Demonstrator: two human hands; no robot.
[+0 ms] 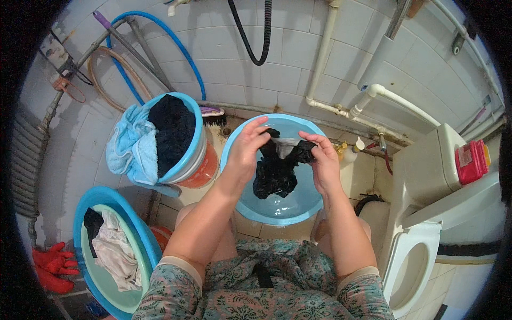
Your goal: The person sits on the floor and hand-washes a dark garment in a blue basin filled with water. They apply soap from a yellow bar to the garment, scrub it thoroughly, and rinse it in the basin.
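In the head view the two hands hold a black garment spread between them over a blue basin point(277, 220). The left hand point(244, 148) has its fingers pinched on the upper left of the garment point(276, 173); the right hand point(326, 162) is closed on the bunched upper right, thumb and fingertips together on the fabric. Between them is a small whitish patch, and the rest hangs in a crumpled lump; I cannot tell whether its lower edge touches the water in the basin

The garment looks wet, so it is probably soft, limp and a little slippery, light in itself but weighed down by what it soaks up. It seems thin, so a hard tug at one spot could stretch it; a pinch at both upper corners, with some folds gathered in, should spread the load best

To the left, a towel point(130, 141) and a dark cloth point(173, 130) hang over a bucket point(205, 168). Nearer the person, a tub point(85, 213) holds a green bowl point(106, 277) with pale cloth point(114, 250) in it
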